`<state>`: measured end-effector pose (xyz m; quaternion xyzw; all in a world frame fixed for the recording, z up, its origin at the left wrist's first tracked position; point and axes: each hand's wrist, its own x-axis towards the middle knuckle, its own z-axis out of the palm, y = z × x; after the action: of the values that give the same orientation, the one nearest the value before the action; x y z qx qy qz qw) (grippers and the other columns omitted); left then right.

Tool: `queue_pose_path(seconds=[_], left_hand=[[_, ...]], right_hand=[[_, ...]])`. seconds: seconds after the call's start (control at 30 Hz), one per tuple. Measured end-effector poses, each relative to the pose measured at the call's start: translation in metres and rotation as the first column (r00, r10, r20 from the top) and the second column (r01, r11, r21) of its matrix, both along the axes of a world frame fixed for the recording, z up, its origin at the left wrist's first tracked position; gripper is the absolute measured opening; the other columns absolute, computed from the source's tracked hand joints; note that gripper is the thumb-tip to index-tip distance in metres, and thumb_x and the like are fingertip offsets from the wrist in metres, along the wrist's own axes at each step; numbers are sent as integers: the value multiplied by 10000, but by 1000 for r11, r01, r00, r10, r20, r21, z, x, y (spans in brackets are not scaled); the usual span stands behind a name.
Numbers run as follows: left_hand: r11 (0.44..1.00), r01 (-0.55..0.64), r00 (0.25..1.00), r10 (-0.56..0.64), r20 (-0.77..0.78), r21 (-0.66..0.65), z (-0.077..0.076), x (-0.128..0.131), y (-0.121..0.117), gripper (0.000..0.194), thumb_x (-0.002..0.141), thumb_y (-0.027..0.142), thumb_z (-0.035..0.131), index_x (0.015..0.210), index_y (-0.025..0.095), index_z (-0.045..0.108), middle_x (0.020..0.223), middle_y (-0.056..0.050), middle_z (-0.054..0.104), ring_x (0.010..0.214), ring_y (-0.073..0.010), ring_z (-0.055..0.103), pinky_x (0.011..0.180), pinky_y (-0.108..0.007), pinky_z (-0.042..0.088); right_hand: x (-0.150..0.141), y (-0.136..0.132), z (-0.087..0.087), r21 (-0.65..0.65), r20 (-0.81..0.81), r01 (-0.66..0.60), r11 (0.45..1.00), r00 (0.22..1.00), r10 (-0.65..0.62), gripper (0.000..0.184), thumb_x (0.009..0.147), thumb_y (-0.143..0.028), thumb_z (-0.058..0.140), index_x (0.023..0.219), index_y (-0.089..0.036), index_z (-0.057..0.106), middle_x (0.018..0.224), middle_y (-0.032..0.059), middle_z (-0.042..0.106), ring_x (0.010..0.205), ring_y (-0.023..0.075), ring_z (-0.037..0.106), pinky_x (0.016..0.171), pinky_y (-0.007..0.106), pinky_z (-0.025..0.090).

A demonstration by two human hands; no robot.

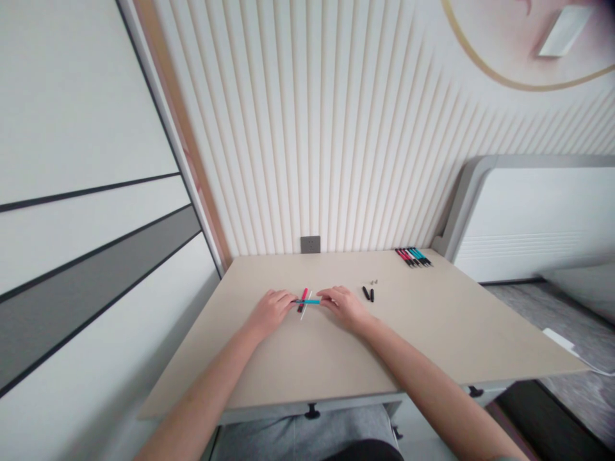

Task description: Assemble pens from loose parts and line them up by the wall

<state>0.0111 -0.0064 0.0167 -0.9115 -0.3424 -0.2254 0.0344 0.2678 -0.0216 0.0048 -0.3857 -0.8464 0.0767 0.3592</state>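
Note:
A blue pen barrel with a black section [311, 301] lies level between my two hands, just above the desk. My left hand [270, 312] pinches its black end. At the blue end, the fingers of my right hand [346, 308] are closed on the barrel. Below and partly behind it are a red pen barrel with a black end [305, 294] and a thin white stick, perhaps a refill [303, 313]. To the right of my right hand lie two short black pieces like grips or caps [371, 295], with tiny metallic-looking parts [373, 282] beyond them.
Several red, white and blue pens [414, 257] lie in a row at the back right of the beige desk [307, 365]. A dark wall socket [310, 244] sits behind the desk. A white cabinet [96, 269] stands left, a bed headboard [533, 218] right.

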Motion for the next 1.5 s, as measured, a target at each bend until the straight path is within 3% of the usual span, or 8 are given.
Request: queue_pose_path(seconds=[0.13, 0.3, 0.6, 0.9, 1.17, 1.33, 1.43, 1.5], left_hand=[[1000, -17, 999, 17, 32, 6, 0, -1, 0, 218, 964, 260, 400, 1052, 202, 592, 960, -56, 647, 863, -167, 585, 784, -316, 411], [995, -99, 992, 97, 82, 19, -4, -5, 4, 219, 965, 274, 397, 1039, 205, 591, 949, -49, 642, 855, -169, 576, 778, -310, 413], [997, -81, 993, 79, 93, 17, -5, -6, 5, 245, 971, 294, 380, 1052, 208, 595, 934, -49, 637, 827, -162, 572, 764, -303, 419], [1000, -29, 998, 29, 59, 4, -4, -9, 4, 254, 969, 295, 384, 1079, 215, 599, 959, -51, 638, 853, -165, 563, 796, -310, 426], [999, -40, 997, 40, 61, 8, -2, -8, 2, 254, 971, 296, 379, 1068, 208, 597, 964, -52, 638, 847, -169, 555, 801, -316, 426], [997, -73, 994, 71, 84, 21, -1, -6, 3, 234, 965, 283, 395, 1064, 206, 592, 964, -54, 637, 851, -168, 568, 788, -315, 424], [996, -84, 993, 81, 88, 31, -2, -6, 4, 227, 965, 268, 396, 1057, 202, 592, 961, -55, 638, 869, -171, 577, 796, -316, 425], [993, -112, 989, 108, 96, 34, -2, -8, 5, 221, 964, 273, 399, 1052, 202, 589, 964, -52, 638, 880, -174, 581, 801, -317, 426]], right_hand=[[2, 1, 0, -90, -56, -1, 996, 998, -4, 262, 928, -335, 504, 1161, -243, 580, 962, 44, 690, 871, 170, 624, 838, 323, 465], [10, 5, 0, -101, -86, 16, 995, 996, -25, 367, 907, -303, 528, 1267, -237, 501, 1073, 62, 661, 945, 169, 619, 904, 354, 451], [21, 15, -5, -74, -23, 88, 993, 996, -90, 210, 925, -321, 498, 961, -210, 673, 916, 59, 697, 853, 176, 630, 802, 321, 468], [19, 11, -5, -47, -21, 83, 995, 996, -84, 181, 918, -287, 513, 902, -199, 671, 841, 53, 691, 782, 165, 620, 754, 298, 459], [16, 4, 2, -118, 3, 57, 991, 998, -57, 270, 950, -290, 441, 832, -195, 664, 771, 32, 688, 731, 153, 613, 745, 278, 439], [16, 6, 2, -100, 28, 41, 994, 999, -39, 290, 968, -302, 399, 919, -207, 669, 868, 46, 698, 818, 166, 615, 779, 285, 440], [22, 12, -1, -56, 6, 125, 991, 992, -125, 300, 977, -300, 372, 1043, -207, 649, 969, 70, 689, 911, 187, 606, 831, 314, 431], [27, 15, -3, -43, 11, 205, 978, 979, -205, 289, 969, -301, 390, 1025, -202, 655, 967, 77, 683, 919, 193, 598, 838, 321, 425]])
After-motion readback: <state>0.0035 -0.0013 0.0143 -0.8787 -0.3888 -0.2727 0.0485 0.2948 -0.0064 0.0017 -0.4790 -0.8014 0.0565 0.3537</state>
